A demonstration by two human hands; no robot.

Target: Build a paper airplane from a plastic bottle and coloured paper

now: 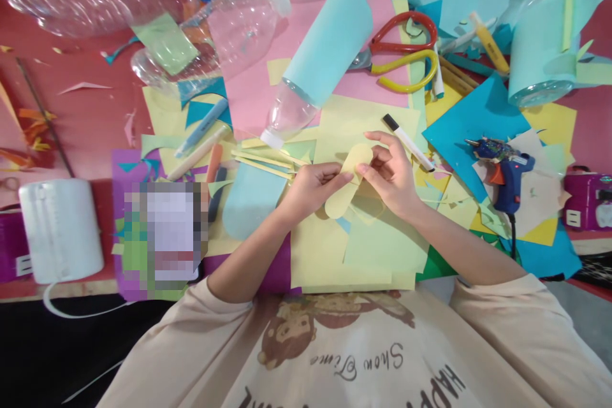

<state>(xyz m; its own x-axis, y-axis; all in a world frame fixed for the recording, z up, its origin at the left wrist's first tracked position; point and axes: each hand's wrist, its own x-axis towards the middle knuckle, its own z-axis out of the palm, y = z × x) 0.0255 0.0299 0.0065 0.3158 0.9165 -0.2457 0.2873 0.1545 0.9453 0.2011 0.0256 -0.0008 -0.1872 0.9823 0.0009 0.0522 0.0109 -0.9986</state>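
Between my two hands is a pale yellow paper cutout (338, 202), long with rounded ends. The thumb and fingers of my left hand (318, 186) pinch its middle from the left. My right hand (389, 172) pinches its upper right edge with thumb and index finger, the other fingers lifted. Under them lie yellow paper sheets (315, 261) and a pale green sheet (382, 248). A black-capped white marker (408, 142) rests just beyond my right hand. Left of my left hand are thin yellow paper strips (262, 162) over a light blue rounded paper piece (251, 201).
A bottle wrapped in light blue paper (329, 44) lies ahead, beside red-and-yellow-handled scissors (404, 51). At right are a blue glue gun (509, 178) and another wrapped bottle (542, 57). Clear plastic bottles (239, 25) lie at the back left; a white case (61, 229) stands at far left.
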